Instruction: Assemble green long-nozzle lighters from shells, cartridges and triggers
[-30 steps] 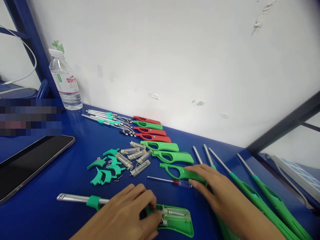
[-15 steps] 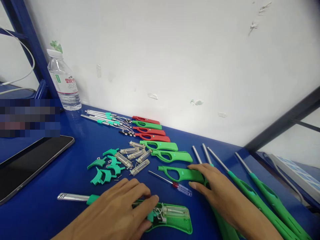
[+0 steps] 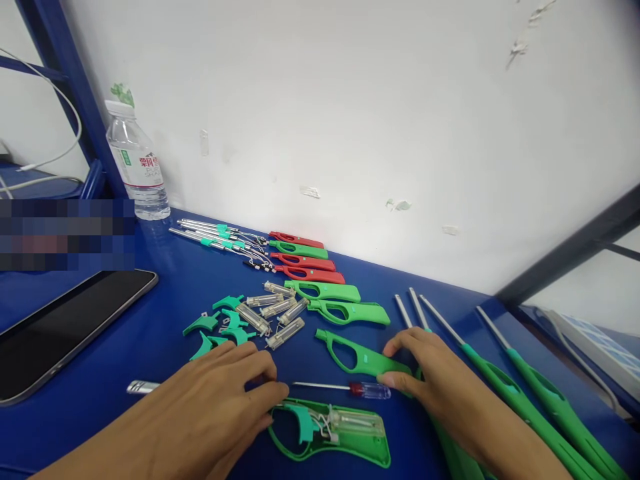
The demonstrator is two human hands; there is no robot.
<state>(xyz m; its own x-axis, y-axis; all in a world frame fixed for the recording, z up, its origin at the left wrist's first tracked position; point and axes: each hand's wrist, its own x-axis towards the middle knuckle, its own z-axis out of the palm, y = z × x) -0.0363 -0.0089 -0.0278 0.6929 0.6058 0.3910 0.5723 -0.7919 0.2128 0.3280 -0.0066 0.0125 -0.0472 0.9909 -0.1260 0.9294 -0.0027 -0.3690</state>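
In front of me lies an opened green gas lighter [image 3: 360, 437], its metal tube sticking out left of my hand. A clear fuel tank, wires and a teal trigger show inside its half shell. My left hand [image 3: 220, 397] is closed over the lighter's neck, partly hiding it. At the wide end of a loose green handle shell [image 3: 365, 360], my right hand [image 3: 425, 367] pinches with thumb and fingers. A screwdriver [image 3: 370, 390] with a clear and red handle lies between shell and lighter, its handle end beside my right thumb.
Teal triggers [image 3: 235, 320] and clear fuel tanks [image 3: 277, 307] are heaped in the middle. Behind them are red and green shells [image 3: 310, 273] and metal tubes with wires [image 3: 215, 237]. Whole lighters [image 3: 530, 393] lie right; a phone [image 3: 75, 320] and water bottle [image 3: 137, 163] stand left.
My left hand has shifted left and down, uncovering the teal trigger. The green shell under my right hand has swung to a slant, and the screwdriver has turned nearly level.
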